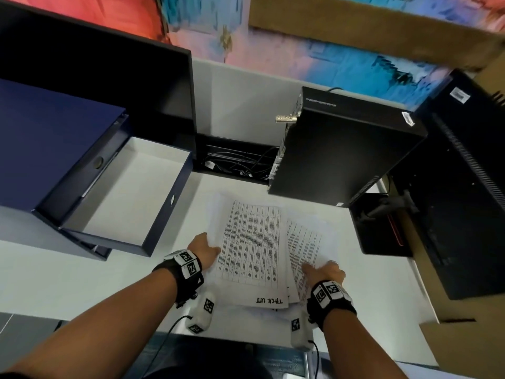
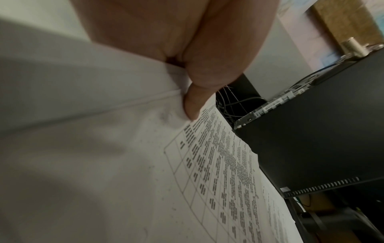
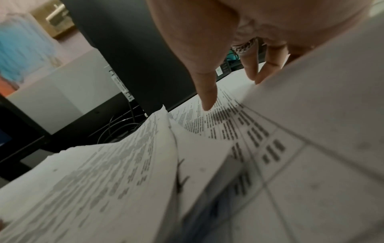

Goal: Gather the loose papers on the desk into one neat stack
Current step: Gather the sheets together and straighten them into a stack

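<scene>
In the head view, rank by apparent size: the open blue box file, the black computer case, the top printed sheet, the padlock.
Largest to smallest:
1. Open blue box file
2. Black computer case
3. Top printed sheet, though it lies nearer the camera, so this rank is unsure
4. Padlock, clearly smallest
</scene>
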`<state>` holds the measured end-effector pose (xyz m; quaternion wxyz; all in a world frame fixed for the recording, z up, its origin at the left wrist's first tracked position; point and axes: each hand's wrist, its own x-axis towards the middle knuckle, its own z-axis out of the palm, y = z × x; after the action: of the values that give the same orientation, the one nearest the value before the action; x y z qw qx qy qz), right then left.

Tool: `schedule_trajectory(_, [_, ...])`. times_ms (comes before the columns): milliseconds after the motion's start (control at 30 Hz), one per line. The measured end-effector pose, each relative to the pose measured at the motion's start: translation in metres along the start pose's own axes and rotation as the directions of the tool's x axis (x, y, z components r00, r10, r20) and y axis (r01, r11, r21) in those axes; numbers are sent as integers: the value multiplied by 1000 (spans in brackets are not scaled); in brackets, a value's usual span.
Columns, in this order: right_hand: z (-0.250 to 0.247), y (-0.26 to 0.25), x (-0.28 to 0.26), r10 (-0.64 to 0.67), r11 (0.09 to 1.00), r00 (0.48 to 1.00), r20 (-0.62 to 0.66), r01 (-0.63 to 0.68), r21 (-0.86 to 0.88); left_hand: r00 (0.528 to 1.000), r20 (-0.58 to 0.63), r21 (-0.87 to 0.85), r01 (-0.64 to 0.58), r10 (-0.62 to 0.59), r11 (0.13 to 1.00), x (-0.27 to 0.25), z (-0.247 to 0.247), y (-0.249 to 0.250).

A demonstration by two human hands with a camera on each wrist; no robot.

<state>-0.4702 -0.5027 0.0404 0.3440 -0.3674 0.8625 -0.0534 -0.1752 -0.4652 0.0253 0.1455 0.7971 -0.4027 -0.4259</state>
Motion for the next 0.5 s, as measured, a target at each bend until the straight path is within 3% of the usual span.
schedule_trajectory(167, [-2, 3, 3, 24, 993, 999, -40, -20, 115, 1000, -14, -15, -21, 21, 1000, 0, 1, -2])
schedule_trajectory(300, [-7, -1, -7, -55, 994, 998, -21, 56, 89, 1000, -16, -33, -13, 13, 999, 0, 1, -2])
schedule_trajectory(367, [-20, -11, -16, -126, 989, 989, -82, 132, 68, 1000, -21, -48, -16, 15, 999, 1, 0, -3])
schedule_trajectory(433, [-44, -23, -24, -238, 969, 952, -190, 246, 18, 1000, -22, -48, -17, 16, 999, 2, -2, -4])
schedule_trajectory(500, [-75, -36, -33, -375, 925, 875, -307, 372, -70, 1000, -19, -50, -3, 2, 999, 2, -4, -7])
